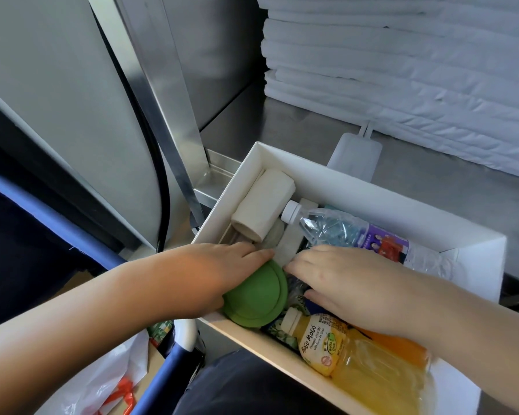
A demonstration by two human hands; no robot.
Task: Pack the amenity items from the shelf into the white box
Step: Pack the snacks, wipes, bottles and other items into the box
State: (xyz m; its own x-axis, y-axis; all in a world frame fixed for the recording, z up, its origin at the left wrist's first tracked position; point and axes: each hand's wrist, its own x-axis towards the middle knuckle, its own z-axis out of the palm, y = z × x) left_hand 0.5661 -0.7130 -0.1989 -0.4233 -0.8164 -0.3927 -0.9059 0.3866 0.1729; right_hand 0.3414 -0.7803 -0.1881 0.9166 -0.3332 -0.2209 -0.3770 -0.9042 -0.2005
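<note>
The white box [336,178] rests on the metal shelf edge and holds several items. A rolled white towel [264,202] lies at its far left end. A clear water bottle [339,227] with a purple label lies along the far wall. A yellow juice bottle [354,354] lies at the near right. My left hand [213,274] grips a round green case [256,298] at the box's near left wall. My right hand [348,283] reaches into the middle of the box, palm down, fingers curled among small packets; what it touches is hidden.
A stack of folded white linen [417,70] fills the back of the steel shelf [462,187]. A white plastic tag [355,154] lies behind the box. A metal upright [165,115] stands left. Below left are a blue cart frame [57,217] and a plastic bag [102,387].
</note>
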